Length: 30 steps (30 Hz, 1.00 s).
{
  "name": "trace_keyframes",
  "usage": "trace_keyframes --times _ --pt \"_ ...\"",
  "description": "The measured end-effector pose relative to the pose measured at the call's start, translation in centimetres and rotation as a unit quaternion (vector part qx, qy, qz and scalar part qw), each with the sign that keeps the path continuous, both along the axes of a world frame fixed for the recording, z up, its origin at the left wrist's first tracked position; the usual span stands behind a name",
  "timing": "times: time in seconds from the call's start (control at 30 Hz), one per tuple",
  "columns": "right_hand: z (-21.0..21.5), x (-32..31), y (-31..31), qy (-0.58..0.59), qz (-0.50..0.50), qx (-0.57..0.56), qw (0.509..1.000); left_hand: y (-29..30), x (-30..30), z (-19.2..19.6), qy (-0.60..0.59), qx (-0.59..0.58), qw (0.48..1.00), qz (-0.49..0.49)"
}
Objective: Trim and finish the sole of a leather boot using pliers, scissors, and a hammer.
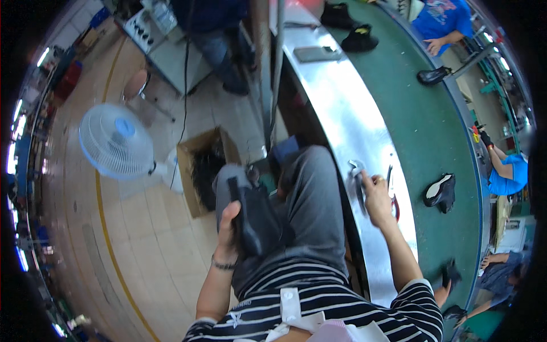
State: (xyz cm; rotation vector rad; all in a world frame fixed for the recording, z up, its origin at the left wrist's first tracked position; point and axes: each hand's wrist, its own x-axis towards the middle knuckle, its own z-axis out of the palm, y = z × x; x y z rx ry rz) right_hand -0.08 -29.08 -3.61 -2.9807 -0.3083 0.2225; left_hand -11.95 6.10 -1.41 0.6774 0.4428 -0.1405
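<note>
My left hand (228,228) is wrapped around a black shoe (257,225), thumb on its side, and holds it tilted over my lap. On the shiny metal bench to my right lies a metal hand tool with a jaw-like head (356,166); its dark shank runs toward me. My right hand (377,199) has its fingers curled at this tool near the head, partly covering it. Close beside that hand are scissors with a red handle (395,210), half hidden by it.
A green conveyor belt (407,125) runs beyond the metal bench (336,91), carrying several black shoes (440,192). A phone (317,53) lies farther up the bench. Left of my knees stand an open cardboard box (196,196) and a fan (117,141). Several people work nearby.
</note>
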Motion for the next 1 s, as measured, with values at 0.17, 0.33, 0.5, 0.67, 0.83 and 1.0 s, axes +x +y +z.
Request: trace_keyframes --times 0.17,0.33,0.5,0.67,0.83,1.0 --pt "6.0 -1.6 4.8 0.165 0.328 0.34 0.866 0.9 2.4 3.2 -0.104 -0.177 0.977 -0.06" --pt "8.0 -3.3 8.1 0.293 0.214 0.5 0.786 0.0 5.0 2.8 -0.069 -0.196 0.978 -0.026" --pt "7.5 -2.8 6.1 0.158 0.032 0.624 0.764 -1.4 7.5 2.2 -0.057 0.101 0.992 0.042" --pt "6.3 2.0 1.4 -0.105 -0.203 0.63 0.743 0.8 8.4 -0.3 -0.096 0.498 0.847 0.16" --pt "1.7 9.8 -8.8 -0.284 -0.326 0.475 0.766 4.7 7.4 -7.5 -0.018 0.673 0.73 0.123" --pt "4.9 14.2 -8.4 -0.024 -0.366 0.201 0.909 4.8 6.5 -11.2 0.063 0.77 0.633 0.05"
